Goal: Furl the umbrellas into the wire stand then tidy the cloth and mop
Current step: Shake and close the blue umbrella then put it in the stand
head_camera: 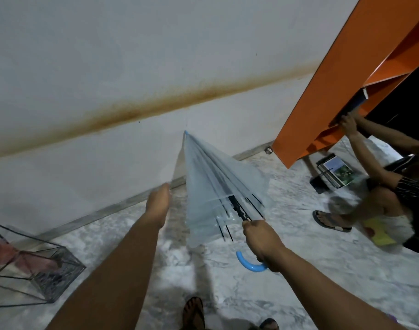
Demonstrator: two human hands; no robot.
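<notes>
The clear umbrella [210, 184], half collapsed, points tip-first at the wall. The right hand [263, 244] is clenched around its shaft above the blue handle [250, 264]; the left hand [158, 201], open and empty, hovers just left of the canopy. Furling seems under way; next, gather the panels, then carry it left to the wire stand [36, 270].

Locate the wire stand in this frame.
In the head view the wire stand sits on the marble floor at the lower left near the wall, left of the left forearm, with something pink inside it.

Wire stand [36, 265] far left; umbrella [213, 184] centre; shelf [341, 86] right.
</notes>
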